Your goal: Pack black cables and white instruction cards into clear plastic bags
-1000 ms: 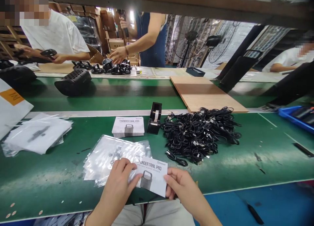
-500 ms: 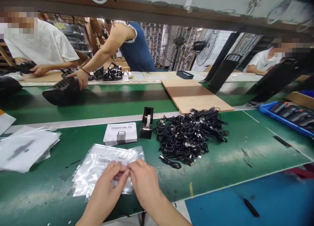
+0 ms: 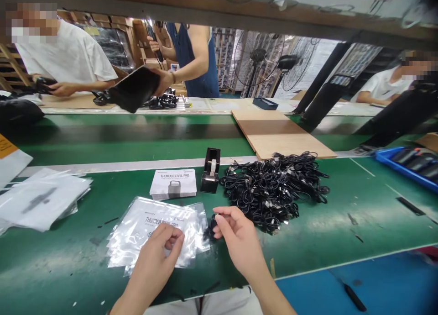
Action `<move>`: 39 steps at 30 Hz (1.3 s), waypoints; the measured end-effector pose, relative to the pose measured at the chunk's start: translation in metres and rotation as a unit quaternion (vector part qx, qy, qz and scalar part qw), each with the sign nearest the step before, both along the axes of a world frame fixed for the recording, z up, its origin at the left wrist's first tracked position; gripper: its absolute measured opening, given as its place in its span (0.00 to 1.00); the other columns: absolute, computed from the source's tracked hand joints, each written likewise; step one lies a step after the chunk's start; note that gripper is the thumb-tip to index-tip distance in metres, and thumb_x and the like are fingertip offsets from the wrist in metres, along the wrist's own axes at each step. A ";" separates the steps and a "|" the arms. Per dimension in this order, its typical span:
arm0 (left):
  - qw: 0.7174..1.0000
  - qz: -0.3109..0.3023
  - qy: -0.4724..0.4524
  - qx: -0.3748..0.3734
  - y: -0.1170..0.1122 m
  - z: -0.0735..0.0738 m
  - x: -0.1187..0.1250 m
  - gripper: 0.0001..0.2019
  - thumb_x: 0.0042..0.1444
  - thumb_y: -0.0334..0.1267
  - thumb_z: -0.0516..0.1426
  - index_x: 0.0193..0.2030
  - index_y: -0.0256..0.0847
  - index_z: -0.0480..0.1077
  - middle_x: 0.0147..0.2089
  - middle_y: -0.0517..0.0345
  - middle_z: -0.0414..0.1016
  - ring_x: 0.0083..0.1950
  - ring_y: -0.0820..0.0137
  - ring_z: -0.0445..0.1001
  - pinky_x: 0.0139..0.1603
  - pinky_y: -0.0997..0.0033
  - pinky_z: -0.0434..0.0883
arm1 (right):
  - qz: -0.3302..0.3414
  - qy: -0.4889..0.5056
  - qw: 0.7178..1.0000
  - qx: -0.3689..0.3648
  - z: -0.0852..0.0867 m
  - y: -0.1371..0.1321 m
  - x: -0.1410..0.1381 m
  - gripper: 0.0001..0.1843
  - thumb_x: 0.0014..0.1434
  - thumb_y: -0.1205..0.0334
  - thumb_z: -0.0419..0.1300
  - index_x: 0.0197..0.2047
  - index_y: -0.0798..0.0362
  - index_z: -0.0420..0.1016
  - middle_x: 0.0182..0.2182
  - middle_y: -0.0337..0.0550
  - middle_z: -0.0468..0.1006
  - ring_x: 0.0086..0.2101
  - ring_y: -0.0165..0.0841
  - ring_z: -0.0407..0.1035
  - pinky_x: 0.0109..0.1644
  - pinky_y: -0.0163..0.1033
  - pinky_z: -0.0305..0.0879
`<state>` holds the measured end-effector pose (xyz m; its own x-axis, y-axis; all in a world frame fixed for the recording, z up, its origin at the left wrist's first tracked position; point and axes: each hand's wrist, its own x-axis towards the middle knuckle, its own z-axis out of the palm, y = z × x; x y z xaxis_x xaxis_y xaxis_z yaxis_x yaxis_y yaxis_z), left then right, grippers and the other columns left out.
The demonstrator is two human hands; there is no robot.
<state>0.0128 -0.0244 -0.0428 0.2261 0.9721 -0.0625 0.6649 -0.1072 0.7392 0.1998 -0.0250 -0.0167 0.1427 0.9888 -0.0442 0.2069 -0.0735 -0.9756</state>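
My left hand [image 3: 159,249] is closed in a pinch at the clear plastic bag [image 3: 200,223] on top of a stack of such bags. A printed "Thunder Trail Pro" leaflet [image 3: 160,220] shows through the plastic. Just right of the bags, my right hand [image 3: 237,235] is closed on a black cable [image 3: 212,223], a small bundle partly hidden by the fingers. Beyond that hand lies a heap of coiled black cables [image 3: 273,187] with metal plugs. A pile of matching leaflets [image 3: 174,182] sits behind the bags, beside a black tape dispenser [image 3: 211,171].
More bagged sheets [image 3: 41,198] lie at the left. A wooden board [image 3: 280,134] bridges toward the far bench. At the right is a blue tray [image 3: 407,166] of dark items. Across the line, a co-worker's hand holds a black speaker-like case [image 3: 135,89]; other people sit nearby.
My right hand has moved right, away from my left, and now holds a black cable. The single cable at the heap's front has left its spot. The co-worker has lifted the black case.
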 end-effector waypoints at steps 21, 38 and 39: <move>0.980 0.092 -0.142 0.103 0.010 0.020 -0.001 0.07 0.54 0.43 0.53 0.30 0.42 0.66 0.35 0.58 0.62 0.37 0.68 0.65 0.38 0.69 0.66 | 0.096 -0.011 0.993 0.069 -0.008 0.009 -0.051 0.10 0.58 0.60 0.53 0.33 0.53 0.73 0.31 0.41 0.76 0.34 0.31 0.69 0.39 0.35 0.63; 0.888 0.036 -0.455 -0.060 0.031 0.063 -0.060 0.38 0.38 0.60 0.60 0.54 0.42 0.61 0.46 0.50 0.71 0.46 0.58 0.70 0.46 0.61 0.67 | 0.503 -0.246 0.772 0.300 0.172 0.072 -0.062 0.00 0.49 0.63 0.63 0.27 0.49 0.75 0.43 0.35 0.73 0.55 0.33 0.57 0.59 0.45 0.49; 0.884 0.020 -0.458 -0.085 0.028 0.061 -0.058 0.33 0.38 0.57 0.62 0.50 0.41 0.65 0.41 0.52 0.73 0.41 0.62 0.71 0.41 0.65 0.69 | 0.511 -0.252 0.770 0.286 0.172 0.069 -0.057 0.01 0.48 0.64 0.63 0.27 0.49 0.75 0.45 0.35 0.72 0.56 0.34 0.55 0.59 0.45 0.48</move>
